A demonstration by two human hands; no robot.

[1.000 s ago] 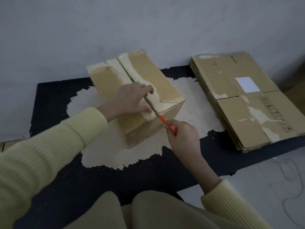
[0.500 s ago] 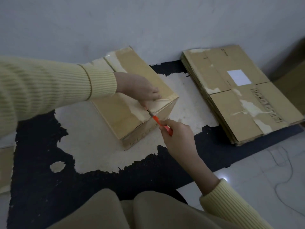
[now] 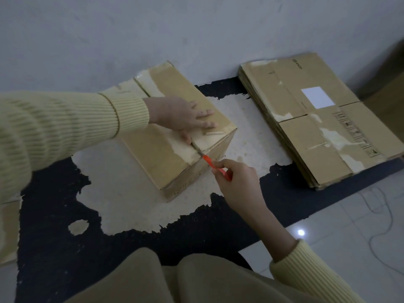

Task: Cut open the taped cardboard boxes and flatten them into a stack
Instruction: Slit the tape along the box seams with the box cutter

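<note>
- Cardboard box [image 3: 153, 154]: brown corrugated cuboid, closed. Sits on pale worn patch [image 3: 122, 193] of black mat [image 3: 54, 215], far end near the grey wall [image 3: 196, 29]. Top flaps meet at a centre seam, w/ torn, rough-edged whitish tape residue [image 3: 185, 150] along it.
- L hand [image 3: 179, 115]: palm down on box top, fingers [image 3: 205, 113] straight & slightly apart, flat on the right flap. Thumb lies just beside the seam.
- R hand [image 3: 238, 184]: fingers curled tight round orange box cutter [image 3: 211, 165] w/ slim plastic handle. Blade tip sits at near end of seam, at box's top edge.
- Stack of flattened boxes [image 3: 317, 127]: on mat to the right, well apart from box. Flat brown sheets, layered edges. Top sheet has white rectangular label [image 3: 317, 97], printed marks & peeled tape patches.
- Sleeves [image 3: 65, 123]: pale yellow ribbed knit, both arms.
- Floor tiles [image 3: 349, 237]: light, glossy, beside mat's near-right edge.
</note>
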